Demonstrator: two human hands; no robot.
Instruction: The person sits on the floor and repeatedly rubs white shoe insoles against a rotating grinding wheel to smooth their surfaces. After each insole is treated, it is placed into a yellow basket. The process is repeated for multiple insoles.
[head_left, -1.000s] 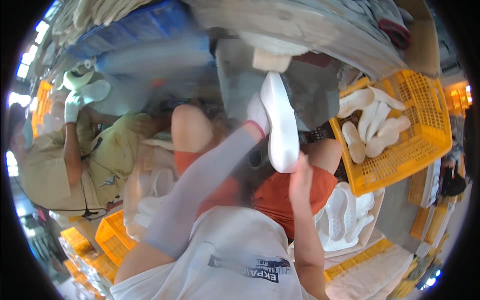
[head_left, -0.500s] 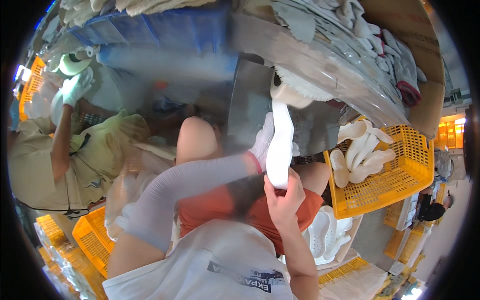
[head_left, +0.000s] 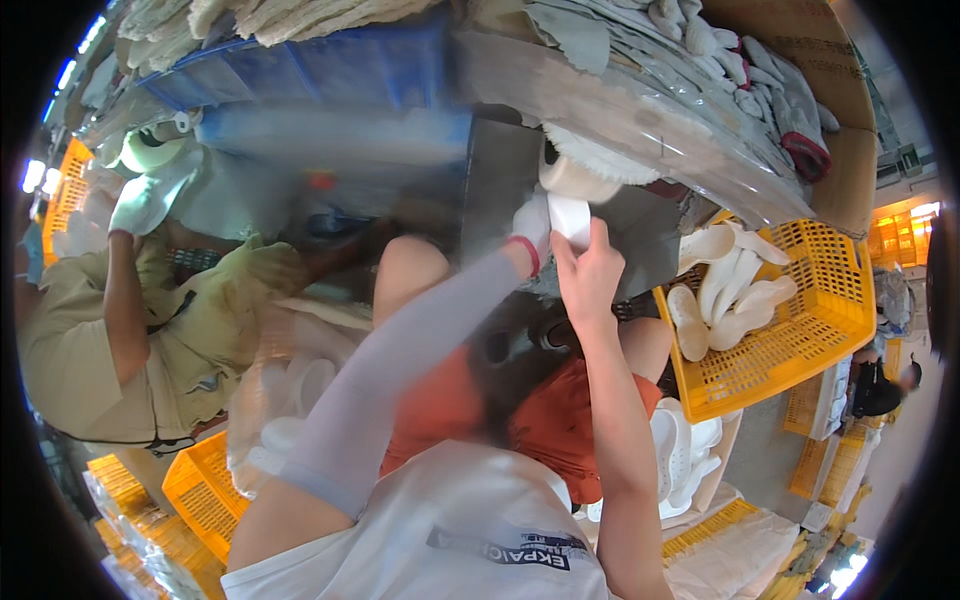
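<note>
A white shoe sole [head_left: 569, 217] is held up against the underside of a cream-coloured polishing wheel [head_left: 580, 182], which has a fluffy white edge. My right hand [head_left: 590, 272], bare, pinches the near end of the sole between thumb and fingers. At the sole's left side my left hand [head_left: 535, 222], in a pale glove with a red cuff, grips it; part of its fingers is hidden behind the sole. The sole appears foreshortened, its far end meeting the wheel.
To the right, a yellow crate [head_left: 790, 345] holds several white soles [head_left: 735, 285]. More white soles [head_left: 680, 455] lie beside my right thigh. A cardboard box [head_left: 845, 150] with gloves stands above. At left a co-worker's gloved hand [head_left: 150, 200] works near a blue bin [head_left: 320, 70].
My right hand has moved up and forward toward the wheel. The sole, earlier seen at full length, is now foreshortened and higher up. My left forearm has shifted slightly right.
</note>
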